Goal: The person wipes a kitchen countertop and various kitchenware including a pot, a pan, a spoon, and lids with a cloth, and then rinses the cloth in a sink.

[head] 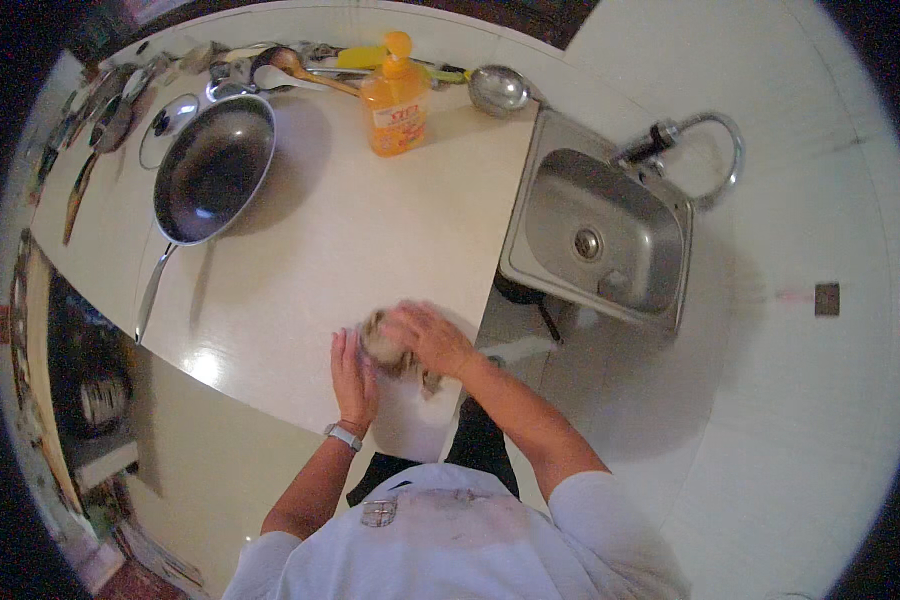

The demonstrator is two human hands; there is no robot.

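On the near right part of the pale countertop (330, 247) lies a crumpled, brownish cloth (384, 345), slightly blurred. My right hand (429, 337) rests over its right side with the fingers spread; whether they grip it I cannot tell. At the cloth's left edge, my left hand (354, 382) stands on its side with the fingers close together, and a watch is on that wrist. The cloth hides part of the left fingertips. Farther back on the counter stands an orange pump bottle (397, 112).
A wok (216, 169) with a long metal handle sits on the left. Behind it are a glass lid (169, 127), ladles and other utensils. A metal strainer (498, 88) lies near the back right corner. The steel sink (607, 232) with a curved faucet (736, 150) adjoins the counter's right edge.
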